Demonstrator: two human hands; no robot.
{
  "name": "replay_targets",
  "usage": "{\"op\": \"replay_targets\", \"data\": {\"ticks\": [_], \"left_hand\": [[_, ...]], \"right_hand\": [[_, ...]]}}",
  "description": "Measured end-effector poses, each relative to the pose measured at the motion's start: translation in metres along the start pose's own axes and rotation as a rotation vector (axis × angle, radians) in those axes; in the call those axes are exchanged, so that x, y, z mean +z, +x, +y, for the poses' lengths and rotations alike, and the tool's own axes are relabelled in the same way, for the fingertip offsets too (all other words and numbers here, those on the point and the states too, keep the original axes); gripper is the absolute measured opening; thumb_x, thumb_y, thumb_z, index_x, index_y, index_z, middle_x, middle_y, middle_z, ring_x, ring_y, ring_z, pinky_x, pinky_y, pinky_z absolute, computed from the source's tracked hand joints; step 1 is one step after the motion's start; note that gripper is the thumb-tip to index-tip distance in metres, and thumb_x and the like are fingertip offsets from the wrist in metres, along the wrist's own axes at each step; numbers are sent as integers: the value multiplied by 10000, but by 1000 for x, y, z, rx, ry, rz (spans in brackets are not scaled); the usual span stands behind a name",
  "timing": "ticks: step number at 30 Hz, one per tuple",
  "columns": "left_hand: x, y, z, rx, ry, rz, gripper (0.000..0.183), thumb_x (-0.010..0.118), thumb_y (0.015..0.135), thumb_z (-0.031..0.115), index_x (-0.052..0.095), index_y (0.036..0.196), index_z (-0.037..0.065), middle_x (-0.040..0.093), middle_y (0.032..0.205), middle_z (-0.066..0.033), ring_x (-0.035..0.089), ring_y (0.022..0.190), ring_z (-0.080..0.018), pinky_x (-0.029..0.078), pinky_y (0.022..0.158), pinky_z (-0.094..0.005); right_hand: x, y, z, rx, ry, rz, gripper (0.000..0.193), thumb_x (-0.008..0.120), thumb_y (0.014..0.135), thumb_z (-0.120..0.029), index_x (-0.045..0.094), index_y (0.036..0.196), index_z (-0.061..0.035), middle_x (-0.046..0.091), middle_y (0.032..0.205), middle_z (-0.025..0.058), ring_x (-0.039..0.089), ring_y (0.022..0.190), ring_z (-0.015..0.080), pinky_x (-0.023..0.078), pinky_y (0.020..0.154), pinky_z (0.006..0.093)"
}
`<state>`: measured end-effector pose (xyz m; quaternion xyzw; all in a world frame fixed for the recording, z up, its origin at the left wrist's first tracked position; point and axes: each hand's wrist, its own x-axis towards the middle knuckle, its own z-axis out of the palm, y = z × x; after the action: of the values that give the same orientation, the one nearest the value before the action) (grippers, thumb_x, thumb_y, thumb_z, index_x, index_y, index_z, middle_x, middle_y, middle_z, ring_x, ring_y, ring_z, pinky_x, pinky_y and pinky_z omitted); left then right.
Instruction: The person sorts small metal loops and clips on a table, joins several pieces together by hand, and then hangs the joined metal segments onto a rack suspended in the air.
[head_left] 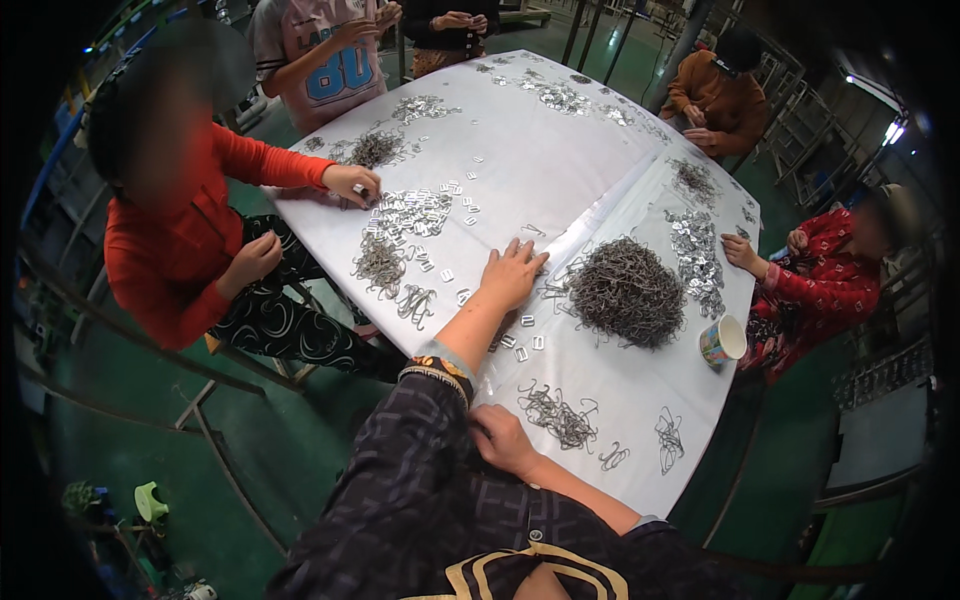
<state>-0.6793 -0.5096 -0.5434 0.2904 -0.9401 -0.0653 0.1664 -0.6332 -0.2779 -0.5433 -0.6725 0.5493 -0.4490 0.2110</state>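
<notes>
My left hand (512,272) reaches forward over the white tabletop, palm down, its fingers spread on the sheet. A small wire piece (535,230) lies just beyond its fingertips. Beside that forearm are several flat silver metal buckles (521,354). My right hand (503,437) rests at the near table edge, fingers curled in; whatever it may hold is hidden. To its right sits a loose heap of bent wire hooks (560,417), with a smaller bunch of hooks (669,440) farther right. A large mound of dark wire hooks (628,292) stands beyond, to the right of my left hand.
A paper cup (722,340) stands near the right edge. A person in red (190,230) at the left touches a pile of buckles (412,212). At the right, another person's hand (742,255) is by more buckles (697,255). Several others stand or sit around the far side.
</notes>
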Motion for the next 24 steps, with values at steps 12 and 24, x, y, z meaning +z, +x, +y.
{"op": "replay_targets", "data": {"ticks": [12, 24], "left_hand": [[-35, -36, -21, 19, 74, -81, 166, 619, 740, 101, 719, 871, 125, 642, 883, -65, 610, 871, -244, 491, 766, -374], [-10, -7, 32, -40, 133, -62, 117, 588, 761, 87, 689, 719, 45, 651, 844, -136, 638, 801, -268, 512, 685, -384]], "right_hand": [[-2, 1, -1, 67, 75, -21, 122, 658, 776, -53, 585, 872, -33, 612, 791, 126, 581, 714, 318, 456, 660, 381], [-3, -2, 2, 69, 35, -27, 132, 627, 758, -28, 592, 884, -19, 622, 829, 160, 600, 789, 362, 479, 705, 414]]}}
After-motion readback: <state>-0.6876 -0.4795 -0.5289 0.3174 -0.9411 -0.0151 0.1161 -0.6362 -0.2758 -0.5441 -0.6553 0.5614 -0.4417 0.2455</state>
